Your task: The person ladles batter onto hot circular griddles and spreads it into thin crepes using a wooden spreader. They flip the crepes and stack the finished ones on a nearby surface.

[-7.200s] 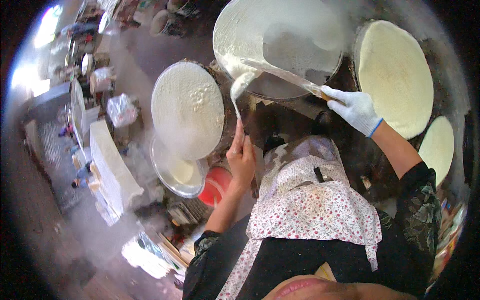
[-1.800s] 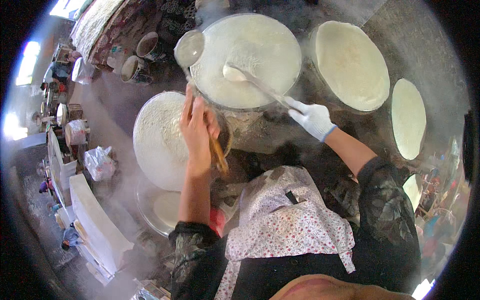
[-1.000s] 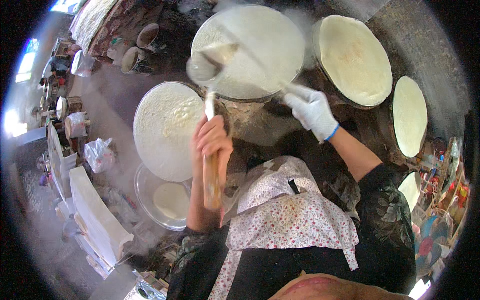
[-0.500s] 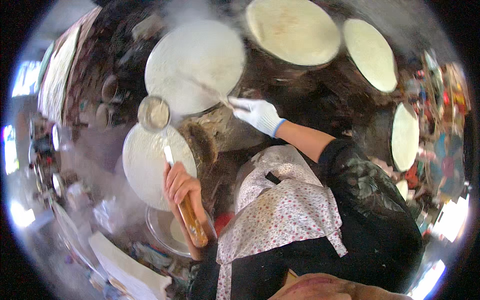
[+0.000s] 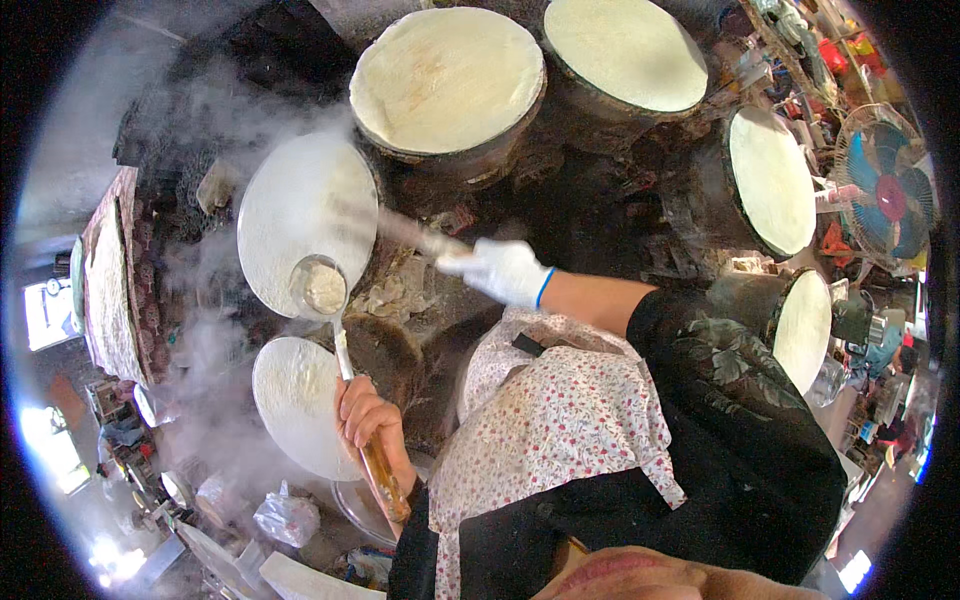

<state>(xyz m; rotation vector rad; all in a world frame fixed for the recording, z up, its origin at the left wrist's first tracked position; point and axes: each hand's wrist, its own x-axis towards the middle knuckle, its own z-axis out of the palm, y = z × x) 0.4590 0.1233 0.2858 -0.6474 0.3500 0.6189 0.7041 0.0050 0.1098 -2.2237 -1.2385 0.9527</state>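
Note:
My bare left hand [image 5: 372, 420] is wrapped round the wooden handle of a metal ladle [image 5: 319, 290]. Pale batter coats the ladle's bowl, which is held over the lower edge of a steaming round white sheet of batter [image 5: 290, 200]. In a white glove with a blue cuff, my right hand [image 5: 505, 274] grips a long stick-like tool [image 5: 405, 232]. Motion blurs the tool's far end, which reaches over that same sheet; its shape there cannot be made out. A second white round [image 5: 300, 405] lies left of my left hand.
Several more pale rounds sit on dark drum-like bases, among them a browned one [image 5: 450, 80] at the far side and another [image 5: 772, 180] to the right. Beyond it stands a blue-bladed fan [image 5: 885, 185]. A clear plastic bag [image 5: 288, 515] lies lower left. Steam drifts on the left.
The view has turned, so the rounds appear shifted left and down. The ladle now overlaps the edge of the steaming sheet. Both hands keep their grips, and the right tool is still moving.

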